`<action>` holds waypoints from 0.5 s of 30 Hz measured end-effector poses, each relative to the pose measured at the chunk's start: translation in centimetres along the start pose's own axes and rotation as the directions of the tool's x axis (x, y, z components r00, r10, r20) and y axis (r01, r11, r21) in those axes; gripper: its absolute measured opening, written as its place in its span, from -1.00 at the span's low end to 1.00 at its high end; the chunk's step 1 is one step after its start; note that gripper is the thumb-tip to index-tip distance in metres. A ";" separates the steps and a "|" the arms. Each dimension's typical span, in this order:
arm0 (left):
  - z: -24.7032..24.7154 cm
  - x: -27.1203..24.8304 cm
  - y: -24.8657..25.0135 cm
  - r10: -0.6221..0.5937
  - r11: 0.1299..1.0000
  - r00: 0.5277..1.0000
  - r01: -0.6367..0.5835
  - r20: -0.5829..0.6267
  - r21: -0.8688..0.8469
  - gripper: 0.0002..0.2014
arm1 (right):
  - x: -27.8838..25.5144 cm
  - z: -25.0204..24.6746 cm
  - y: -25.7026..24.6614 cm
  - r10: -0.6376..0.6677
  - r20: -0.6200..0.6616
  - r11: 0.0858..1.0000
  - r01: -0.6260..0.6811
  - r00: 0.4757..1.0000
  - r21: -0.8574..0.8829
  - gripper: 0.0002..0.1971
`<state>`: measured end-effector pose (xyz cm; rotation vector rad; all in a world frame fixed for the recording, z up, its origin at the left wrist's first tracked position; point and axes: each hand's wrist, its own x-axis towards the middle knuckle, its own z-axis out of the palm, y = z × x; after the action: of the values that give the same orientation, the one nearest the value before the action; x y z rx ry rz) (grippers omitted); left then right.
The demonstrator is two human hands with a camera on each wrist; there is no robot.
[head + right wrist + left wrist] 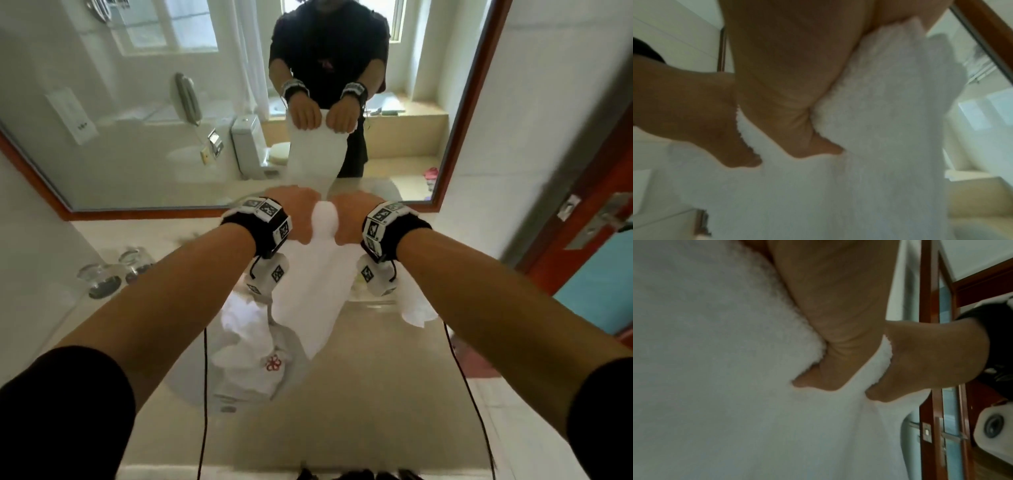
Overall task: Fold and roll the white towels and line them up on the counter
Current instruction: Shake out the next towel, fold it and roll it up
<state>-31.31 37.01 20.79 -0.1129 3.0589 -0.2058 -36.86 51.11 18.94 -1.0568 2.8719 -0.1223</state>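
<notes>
- The left hand [297, 212] and the right hand [352, 216] are both closed on the top edge of one white terry towel [313, 294], close together, with a bunched fold standing up between them.
- I think it is held high so its own weight pulls the fabric straight before folding.
- The towel hangs below the hands, above the middle of the beige stone worktop [376, 370]; whether its lower end touches is unclear.
- A crumpled heap of white towels with a red flower emblem [253, 356] lies under it, toward the near left part of the worktop, waiting.
</notes>
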 end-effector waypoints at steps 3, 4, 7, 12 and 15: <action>-6.1 1.7 0.5 -0.065 0.993 0.979 0.082 -0.194 0.081 -0.58 | 0.8 -6.0 1.1 0.024 -0.236 0.995 -0.045 0.971 -0.085 -0.66; -7.8 2.1 0.4 -0.060 0.992 0.962 0.088 -0.265 0.094 -0.58 | 1.0 -7.9 1.4 0.025 -0.291 0.993 -0.057 0.956 -0.102 -0.64; -12.3 2.6 0.2 0.018 0.996 0.889 0.024 -0.459 0.086 -0.55 | 1.0 -12.8 2.5 0.010 -0.456 0.984 -0.090 0.890 -0.155 -0.56; -13.8 2.4 1.4 0.080 0.995 0.847 -0.038 -0.526 0.090 -0.55 | -0.3 -14.3 3.3 0.032 -0.489 0.975 -0.134 0.872 -0.176 -0.58; -10.3 1.5 2.7 0.098 0.995 0.892 -0.074 -0.441 0.070 -0.56 | -2.1 -10.8 3.6 0.050 -0.385 0.981 -0.117 0.922 -0.152 -0.59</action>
<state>-33.80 40.91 30.50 0.0883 3.5003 -0.3493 -38.70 55.68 29.44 -1.0338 3.3263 -0.0815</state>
